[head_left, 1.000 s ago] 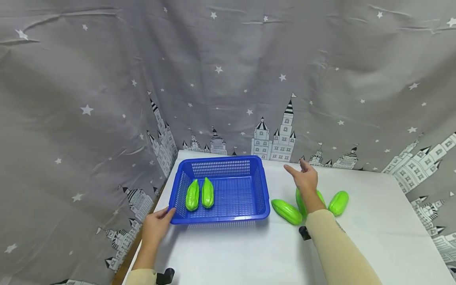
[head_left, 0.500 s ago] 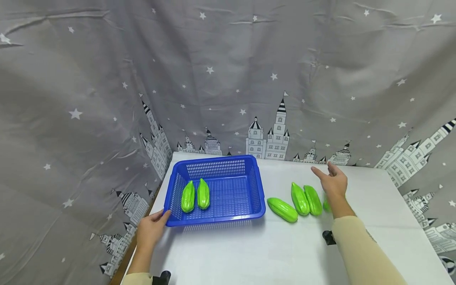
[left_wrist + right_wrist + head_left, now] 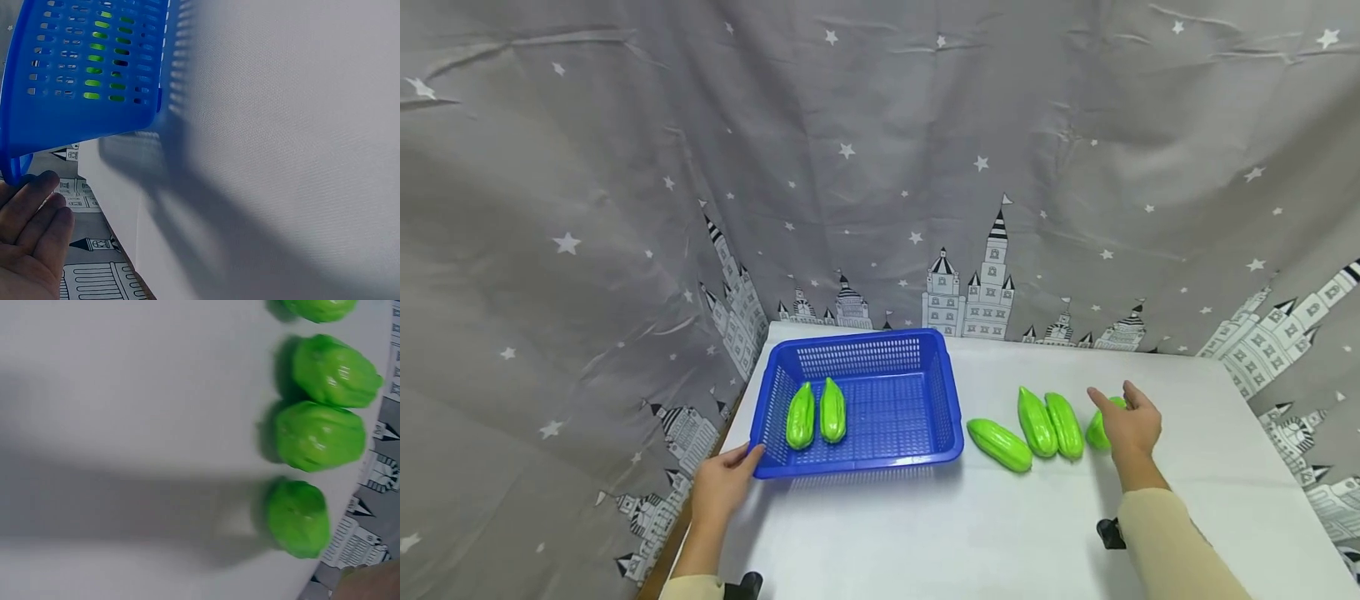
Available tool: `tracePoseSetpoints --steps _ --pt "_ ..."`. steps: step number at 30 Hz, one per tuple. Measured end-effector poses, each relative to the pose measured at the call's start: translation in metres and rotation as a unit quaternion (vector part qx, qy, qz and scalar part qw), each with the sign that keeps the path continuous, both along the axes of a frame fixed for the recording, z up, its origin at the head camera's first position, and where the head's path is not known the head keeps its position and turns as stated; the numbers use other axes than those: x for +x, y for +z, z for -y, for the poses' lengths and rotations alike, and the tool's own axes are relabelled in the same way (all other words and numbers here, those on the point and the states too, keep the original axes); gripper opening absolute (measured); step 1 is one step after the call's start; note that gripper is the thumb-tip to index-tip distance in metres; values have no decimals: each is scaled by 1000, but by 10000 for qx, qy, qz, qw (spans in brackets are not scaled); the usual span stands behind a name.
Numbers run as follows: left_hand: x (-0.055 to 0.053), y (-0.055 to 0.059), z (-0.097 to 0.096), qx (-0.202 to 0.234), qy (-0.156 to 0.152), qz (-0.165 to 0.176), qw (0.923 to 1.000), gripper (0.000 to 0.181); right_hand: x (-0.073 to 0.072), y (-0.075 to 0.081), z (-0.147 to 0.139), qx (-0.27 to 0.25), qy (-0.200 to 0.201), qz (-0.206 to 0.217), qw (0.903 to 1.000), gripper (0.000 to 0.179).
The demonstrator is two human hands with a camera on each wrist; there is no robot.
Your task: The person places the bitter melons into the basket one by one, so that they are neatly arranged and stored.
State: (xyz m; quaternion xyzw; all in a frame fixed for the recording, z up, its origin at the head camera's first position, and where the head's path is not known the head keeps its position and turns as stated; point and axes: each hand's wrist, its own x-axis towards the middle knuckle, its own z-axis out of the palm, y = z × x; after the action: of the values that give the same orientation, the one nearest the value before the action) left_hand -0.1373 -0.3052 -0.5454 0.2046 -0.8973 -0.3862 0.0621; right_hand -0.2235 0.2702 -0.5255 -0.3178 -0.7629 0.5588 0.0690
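A blue plastic basket (image 3: 868, 463) stands at the left of the white table, and my left hand (image 3: 721, 487) grips its front left corner by the rim. Inside it lie two glossy, ridged, elongated green vegetables (image 3: 832, 412), side by side. My right hand (image 3: 1135, 427) is over the rightmost green vegetable (image 3: 1097, 432), thumb and fingers spread, and partly covers it in the head view. To its left are a pair lying close together, one green vegetable (image 3: 1063, 425) beside another (image 3: 1037, 423), and a slanted one (image 3: 1000, 446). In the right wrist view only an edge of the right hand (image 3: 370, 581) shows.
A white table (image 3: 925, 533) carries everything. Behind it and along its left side hangs a grey curtain (image 3: 865, 108) printed with stars and castles. The table's left edge runs close by my left forearm.
My right hand has moved right, from over the middle vegetables to the rightmost one, uncovering the pair. My left hand stays on the basket's corner. The head view has shifted slightly.
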Motion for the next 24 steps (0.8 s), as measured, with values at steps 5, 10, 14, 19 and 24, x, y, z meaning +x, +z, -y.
tracePoseSetpoints --steps 5,10,14,19,24 --pt "0 1 -2 12 -37 32 10000 55 11 -29 1 11 -310 111 9995 81" --pt "1 2 -2 36 33 30 10000 53 19 -54 10 -67 -695 120 9975 80" --pt "2 2 -2 15 16 -31 10000 50 19 -62 17 -194 -830 111 9963 81" --pt "2 0 -1 -88 38 -36 9999 49 17 -62 21 -332 -1046 234 9937 79" --pt "1 0 0 -99 67 -74 9999 49 16 -64 25 -307 -1262 202 9913 69"
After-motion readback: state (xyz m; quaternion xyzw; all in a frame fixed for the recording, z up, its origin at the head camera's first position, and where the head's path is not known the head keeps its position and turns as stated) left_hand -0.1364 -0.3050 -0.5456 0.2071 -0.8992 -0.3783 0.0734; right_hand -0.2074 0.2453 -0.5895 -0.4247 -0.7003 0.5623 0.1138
